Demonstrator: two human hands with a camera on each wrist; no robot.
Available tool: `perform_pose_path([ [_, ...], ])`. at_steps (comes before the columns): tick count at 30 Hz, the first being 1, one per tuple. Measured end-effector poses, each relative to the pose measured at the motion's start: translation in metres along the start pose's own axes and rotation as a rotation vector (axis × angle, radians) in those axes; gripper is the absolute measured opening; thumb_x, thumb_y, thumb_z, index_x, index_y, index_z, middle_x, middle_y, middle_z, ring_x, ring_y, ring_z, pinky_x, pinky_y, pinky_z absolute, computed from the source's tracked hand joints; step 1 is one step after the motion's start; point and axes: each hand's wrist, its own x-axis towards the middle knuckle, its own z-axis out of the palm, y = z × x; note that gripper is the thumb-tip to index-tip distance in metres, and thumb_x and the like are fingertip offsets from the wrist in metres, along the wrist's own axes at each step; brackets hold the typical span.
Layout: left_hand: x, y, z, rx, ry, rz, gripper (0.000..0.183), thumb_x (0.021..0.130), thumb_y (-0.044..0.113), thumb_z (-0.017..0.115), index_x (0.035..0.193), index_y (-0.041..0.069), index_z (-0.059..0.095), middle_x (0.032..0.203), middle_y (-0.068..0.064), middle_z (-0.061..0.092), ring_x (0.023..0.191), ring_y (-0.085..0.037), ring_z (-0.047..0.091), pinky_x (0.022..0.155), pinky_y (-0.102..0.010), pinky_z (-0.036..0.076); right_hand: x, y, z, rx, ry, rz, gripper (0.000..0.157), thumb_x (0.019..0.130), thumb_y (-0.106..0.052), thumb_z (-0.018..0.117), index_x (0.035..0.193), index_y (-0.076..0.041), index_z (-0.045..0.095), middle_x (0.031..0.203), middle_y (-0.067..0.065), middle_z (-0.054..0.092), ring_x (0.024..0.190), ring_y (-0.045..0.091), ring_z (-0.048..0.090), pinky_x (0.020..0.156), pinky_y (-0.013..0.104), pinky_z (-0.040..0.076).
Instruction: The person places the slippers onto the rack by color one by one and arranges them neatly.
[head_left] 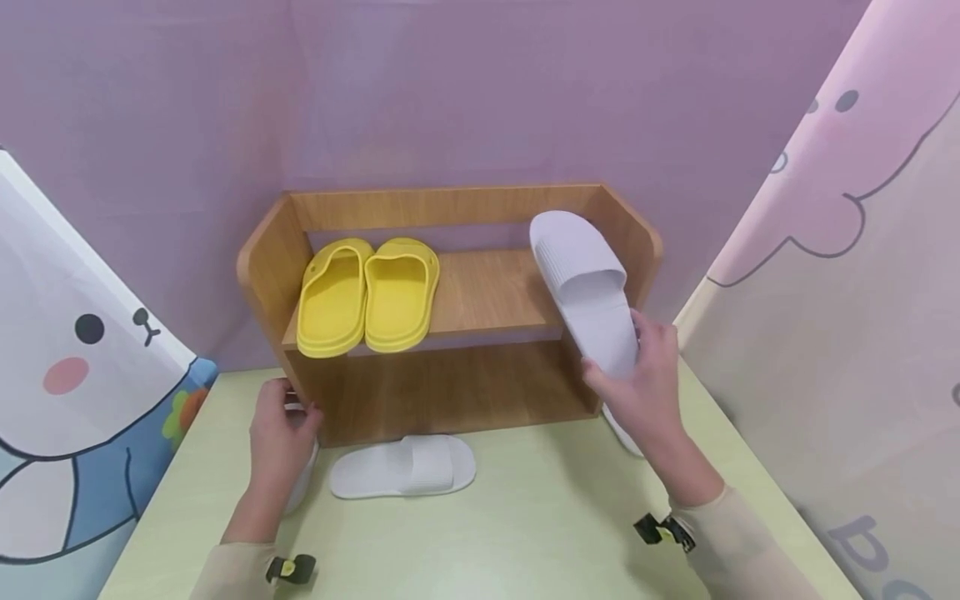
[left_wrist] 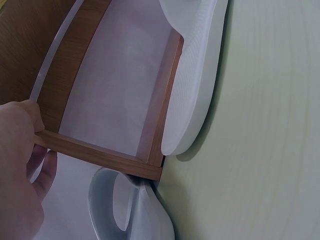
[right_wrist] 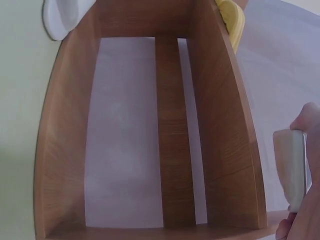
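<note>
My right hand (head_left: 651,387) grips a white slide slipper (head_left: 585,271) by its heel, thumb on one side and fingers on the other. The slipper's toe points away, over the right end of the wooden shoe rack's upper shelf (head_left: 483,287). At the rack's left side, my left hand (head_left: 276,437) pinches the front edge of the side panel (left_wrist: 100,156), as the left wrist view shows. Beside that hand lies another white slipper (head_left: 303,483), partly hidden by it. In the right wrist view the held slipper (right_wrist: 290,167) appears edge-on.
A pair of yellow clogs (head_left: 397,296) stands on the upper shelf's left half. One white slipper (head_left: 405,467) lies sideways on the pale table (head_left: 480,550) before the rack. Another white slipper (head_left: 621,433) shows at the rack's right. A purple cloth backdrop (head_left: 465,100) hangs behind.
</note>
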Motion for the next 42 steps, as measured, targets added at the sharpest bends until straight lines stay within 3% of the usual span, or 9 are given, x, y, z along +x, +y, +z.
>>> perform_pose_path([
  [18, 0.0, 0.001, 0.001, 0.0, -0.005, -0.017, 0.041, 0.094, -0.007, 0.072, 0.13, -0.002, 0.054, 0.126, -0.018, 0.058, 0.114, -0.036, 0.067, 0.084, 0.001, 0.042, 0.029, -0.014, 0.021, -0.13, -0.088, 0.119, 0.082, 0.077, -0.027, 0.09, 0.147, 0.005, 0.061, 0.127, 0.024, 0.05, 0.12, 0.038, 0.043, 0.091, 0.046, 0.042],
  [26, 0.0, 0.0, 0.001, 0.001, -0.004, -0.015, 0.04, 0.095, -0.006, 0.072, 0.13, -0.002, 0.054, 0.126, -0.018, 0.058, 0.115, -0.035, 0.066, 0.084, -0.001, 0.043, 0.035, -0.021, 0.024, -0.177, -0.101, 0.078, 0.075, 0.078, -0.03, 0.088, 0.143, 0.0, 0.067, 0.119, 0.022, 0.047, 0.114, 0.037, 0.042, 0.086, 0.044, 0.037],
  [42, 0.0, -0.001, 0.001, 0.01, -0.001, -0.02, 0.041, 0.095, -0.006, 0.072, 0.13, -0.001, 0.054, 0.126, -0.017, 0.059, 0.116, -0.035, 0.065, 0.084, -0.001, 0.043, 0.039, -0.025, 0.034, -0.237, -0.052, 0.058, 0.082, 0.077, -0.036, 0.088, 0.147, 0.001, 0.064, 0.117, 0.023, 0.043, 0.112, 0.04, 0.041, 0.085, 0.045, 0.038],
])
